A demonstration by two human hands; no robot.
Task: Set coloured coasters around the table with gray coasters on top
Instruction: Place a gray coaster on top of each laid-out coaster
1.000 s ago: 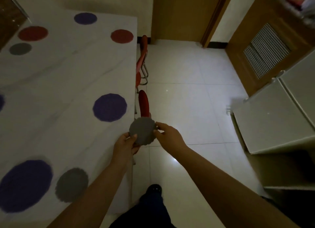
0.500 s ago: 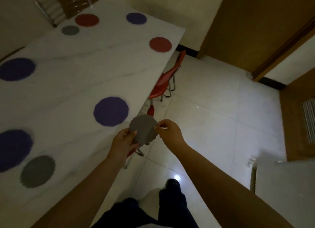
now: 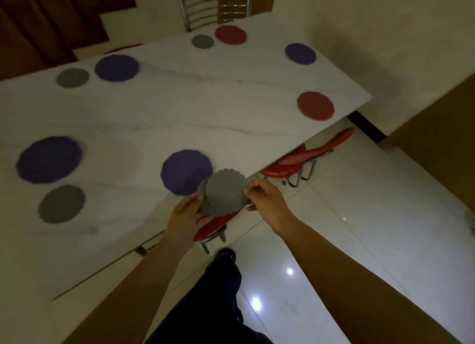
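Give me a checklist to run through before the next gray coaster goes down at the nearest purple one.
1. Stack of gray scalloped coasters secured: ok, the left hand grips its left edge from below.
2. Right hand on the stack: ok, it pinches the right edge.
3. Only one coaster separated: cannot tell; two offset edges show, but the count is unclear.
4. Nearest round purple coaster free of gray: ok on the visible part; the stack hides its right edge.
5. That purple coaster flat on the white marble table: ok.
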